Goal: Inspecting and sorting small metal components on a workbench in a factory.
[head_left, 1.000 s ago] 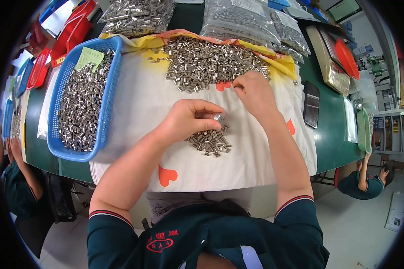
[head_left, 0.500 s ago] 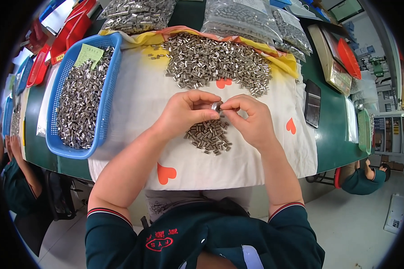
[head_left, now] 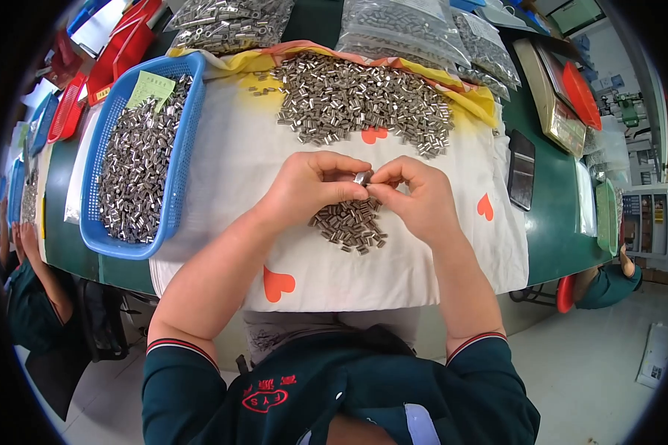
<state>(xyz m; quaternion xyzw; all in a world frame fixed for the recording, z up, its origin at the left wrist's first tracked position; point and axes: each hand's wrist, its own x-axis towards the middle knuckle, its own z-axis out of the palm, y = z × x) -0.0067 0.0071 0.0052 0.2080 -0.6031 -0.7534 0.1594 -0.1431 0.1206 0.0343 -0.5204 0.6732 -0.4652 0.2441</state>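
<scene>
Between the thumb and fingers of my left hand [head_left: 304,185] is a small shiny rounded metal piece [head_left: 362,178]. My right hand [head_left: 417,194] is closed in a pinch against the right side of that piece; whatever its fingertips hold is too small to make out. Just below both hands lies a small heap of short metal cylinders [head_left: 349,226] on the white cloth [head_left: 223,170]. A much larger pile of similar cylinders [head_left: 360,96] spreads beyond my hands.
At left stands a blue plastic basket [head_left: 89,200] full of metal cylinders, with a green paper slip [head_left: 151,89] on top. Clear bags of metal parts [head_left: 401,33] line the back. A dark phone [head_left: 522,170] lies at right. Other people sit at both sides.
The whole view has shifted slightly. My hands stay together at the metal piece, which looks turned a little, and the right fingertips sit closer against it.
</scene>
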